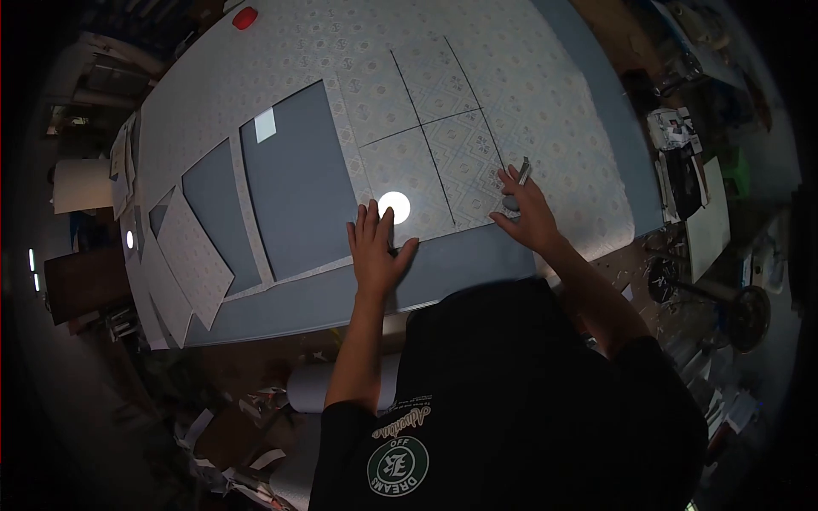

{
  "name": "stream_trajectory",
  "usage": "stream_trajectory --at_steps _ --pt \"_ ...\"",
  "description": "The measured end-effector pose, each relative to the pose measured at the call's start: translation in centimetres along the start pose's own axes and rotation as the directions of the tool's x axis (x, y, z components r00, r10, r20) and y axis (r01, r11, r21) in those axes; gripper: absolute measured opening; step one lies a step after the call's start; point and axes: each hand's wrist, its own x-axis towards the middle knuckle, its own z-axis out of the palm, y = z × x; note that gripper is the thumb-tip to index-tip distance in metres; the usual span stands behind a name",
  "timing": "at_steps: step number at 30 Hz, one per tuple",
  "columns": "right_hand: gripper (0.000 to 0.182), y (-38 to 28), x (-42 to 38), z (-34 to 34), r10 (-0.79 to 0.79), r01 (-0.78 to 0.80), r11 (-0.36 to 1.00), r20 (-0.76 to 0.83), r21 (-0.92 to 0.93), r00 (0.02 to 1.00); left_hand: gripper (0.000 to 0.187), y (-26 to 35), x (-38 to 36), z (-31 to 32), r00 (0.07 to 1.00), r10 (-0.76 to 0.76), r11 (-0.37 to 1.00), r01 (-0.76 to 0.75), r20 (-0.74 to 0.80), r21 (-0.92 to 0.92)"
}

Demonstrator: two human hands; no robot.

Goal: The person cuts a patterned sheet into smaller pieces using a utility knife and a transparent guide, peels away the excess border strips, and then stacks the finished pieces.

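A pale patterned sheet (545, 111) lies over the big grey-blue table, with dark straight lines crossing on it. My left hand (377, 255) rests flat at the sheet's near edge, fingers stretched out, beside a bright white round spot (394, 208). To the right, my right hand (532, 215) is low over the same edge, near the end of a drawn line. Between its fingers is a slim grey tool (524, 170) that looks like a utility knife; a rounded grey part shows near the thumb, and the rest is hidden.
Left of my hands, the sheet has large cut-out openings showing the table surface (298, 187). A loose patterned piece (194, 247) lies there at an angle. A red object (245, 18) sits at the far side. Clutter and a stand fan (745, 319) stand at the right.
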Motion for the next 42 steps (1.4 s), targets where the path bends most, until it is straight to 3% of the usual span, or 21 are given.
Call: stream_trajectory --at_steps 4,6,13,15,18,42 --pt "0.080 0.3 -0.2 0.2 -0.023 0.023 1.000 -0.024 -0.006 0.999 0.072 0.0 0.0 -0.2 1.000 0.000 1.000 0.000 -0.006 0.004" --pt "0.080 0.7 -0.2 0.4 -0.102 0.095 0.990 -0.064 -0.104 0.993 0.072 0.0 0.0 -0.1 1.000 0.000 1.000 0.000 -0.001 0.008" --pt "0.080 0.1 -0.1 0.1 -0.045 0.044 0.997 -0.023 -0.060 0.999 0.072 -0.1 0.0 -0.2 1.000 0.001 1.000 -0.001 -0.002 0.012" --pt "0.079 -0.5 -0.1 -0.2 0.007 -0.005 0.997 -0.025 0.072 1.000 0.072 0.0 0.0 -0.3 1.000 -0.007 1.000 0.007 0.003 0.013" --pt "0.078 0.2 -0.2 0.1 -0.041 0.039 0.997 -0.025 -0.070 0.999 0.071 0.0 0.0 -0.3 1.000 -0.010 1.000 0.010 0.011 0.012" --pt "0.080 0.8 0.1 0.5 -0.070 0.068 0.996 -0.030 -0.055 0.997 0.068 -0.2 0.1 -0.1 1.000 -0.002 1.000 0.003 -0.010 0.004"
